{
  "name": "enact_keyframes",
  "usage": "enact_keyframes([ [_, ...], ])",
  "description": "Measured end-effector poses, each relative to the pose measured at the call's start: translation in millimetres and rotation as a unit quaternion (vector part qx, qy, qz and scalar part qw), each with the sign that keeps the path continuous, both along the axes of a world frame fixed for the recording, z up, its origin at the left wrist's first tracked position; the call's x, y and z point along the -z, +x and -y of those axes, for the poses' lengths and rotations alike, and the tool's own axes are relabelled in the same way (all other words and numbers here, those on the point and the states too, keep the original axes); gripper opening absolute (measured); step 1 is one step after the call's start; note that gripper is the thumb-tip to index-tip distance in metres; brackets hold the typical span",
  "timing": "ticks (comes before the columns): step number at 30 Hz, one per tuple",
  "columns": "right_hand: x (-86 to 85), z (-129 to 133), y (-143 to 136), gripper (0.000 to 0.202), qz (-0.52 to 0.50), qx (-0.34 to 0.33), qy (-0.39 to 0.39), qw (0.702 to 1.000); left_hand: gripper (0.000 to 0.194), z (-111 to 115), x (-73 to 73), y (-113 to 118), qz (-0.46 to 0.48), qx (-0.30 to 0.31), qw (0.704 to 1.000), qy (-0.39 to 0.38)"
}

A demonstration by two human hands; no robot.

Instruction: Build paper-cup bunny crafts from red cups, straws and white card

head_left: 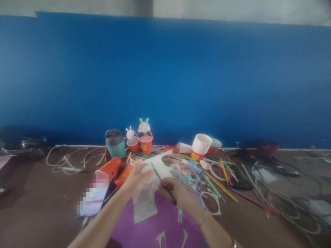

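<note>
My left hand (136,178) is closed on a piece of white paper (148,174), its fingers along the left edge. My right hand (172,190) is wrapped round the dark handles of a pair of scissors (156,171). Their grey blade points up and left, beside the paper in my left hand; I cannot tell whether it touches. Below, a sheet of white paper (141,208) with a small greenish circle drawn on it lies over a purple sheet (134,230). White paper scraps (160,238) rest on the purple sheet near the front. The picture is slightly blurred.
Behind my hands stand red paper cups (146,145) with rabbit figures, a teal and grey container (115,144) and a cup stack (201,146). Coloured sticks (219,184) and paper rings spread rightward. A phone (95,199) lies left, white cables (69,165) beyond.
</note>
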State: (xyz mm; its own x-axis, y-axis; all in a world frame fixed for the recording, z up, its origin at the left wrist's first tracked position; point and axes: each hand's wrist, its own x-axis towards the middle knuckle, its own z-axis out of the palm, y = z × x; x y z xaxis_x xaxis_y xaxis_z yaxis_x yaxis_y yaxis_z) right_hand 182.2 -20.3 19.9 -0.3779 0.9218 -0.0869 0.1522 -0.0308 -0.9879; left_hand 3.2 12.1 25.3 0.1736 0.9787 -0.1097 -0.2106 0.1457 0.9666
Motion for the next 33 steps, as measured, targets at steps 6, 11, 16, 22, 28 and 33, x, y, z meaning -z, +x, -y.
enact_keyframes([
  [6,-1.5,-0.5,3.4,0.020,0.009,-0.017,-0.010,1.000,0.027,-1.8,4.1,-2.4,-0.016,0.073,0.996,0.041],
  [11,-12.6,1.8,4.1,0.017,0.064,-0.008,-0.003,0.998,0.031,-3.5,6.7,-3.8,-0.032,0.053,0.998,0.018],
  [16,-10.9,1.3,3.6,0.022,0.058,-0.020,-0.032,0.998,0.031,-2.8,2.4,-4.5,-0.039,0.051,0.998,0.002],
  [22,-12.6,1.6,3.0,0.022,0.064,-0.021,-0.020,0.998,0.029,-3.8,5.4,-4.4,-0.047,0.055,0.997,0.004],
  [28,-4.3,-1.3,8.7,0.019,0.079,-0.023,-0.005,0.997,0.032,-5.2,6.4,-5.6,-0.051,0.053,0.997,-0.007],
  [33,10.6,-6.7,3.2,0.020,-0.027,0.015,-0.027,0.999,0.031,-1.2,6.4,1.8,-0.028,0.063,0.998,-0.003],
])
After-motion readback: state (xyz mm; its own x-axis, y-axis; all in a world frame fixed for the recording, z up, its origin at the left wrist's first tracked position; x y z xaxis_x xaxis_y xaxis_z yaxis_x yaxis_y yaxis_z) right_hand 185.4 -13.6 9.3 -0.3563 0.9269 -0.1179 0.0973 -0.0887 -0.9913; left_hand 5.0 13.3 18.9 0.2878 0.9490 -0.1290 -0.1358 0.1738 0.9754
